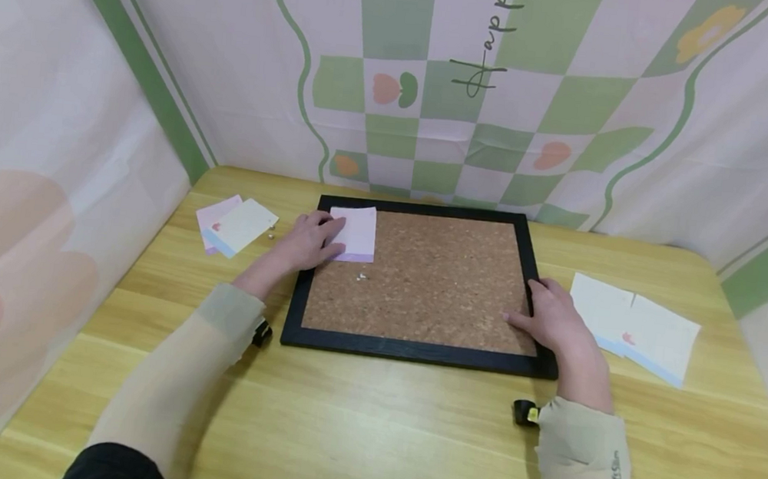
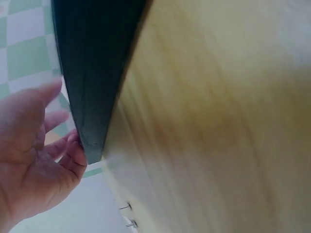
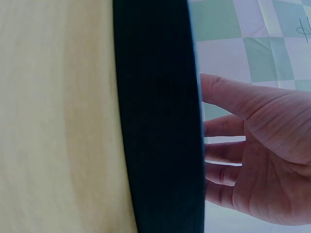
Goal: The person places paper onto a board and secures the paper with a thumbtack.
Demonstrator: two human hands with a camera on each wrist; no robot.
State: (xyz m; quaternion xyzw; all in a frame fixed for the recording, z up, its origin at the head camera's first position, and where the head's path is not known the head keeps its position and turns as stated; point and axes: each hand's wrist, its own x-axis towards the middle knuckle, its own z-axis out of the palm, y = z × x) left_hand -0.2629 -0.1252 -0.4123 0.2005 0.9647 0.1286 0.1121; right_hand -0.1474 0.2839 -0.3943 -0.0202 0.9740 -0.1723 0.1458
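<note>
A black-framed cork board lies flat on the table. At its upper left corner, a lavender note with a purple strip lies on the cork. My left hand reaches over the board's left frame, its spread fingertips at the note's left edge; the left wrist view shows those fingers partly hidden behind the frame. On the right side, my right hand rests on the frame, thumb extended over the cork, fingers along the edge. Small pushpins lie on the cork below the note.
Left of the board are a white note over a lavender one, with a few pins beside them. Two white notes with blue strips lie at right. A printed cloth hangs behind the wooden table.
</note>
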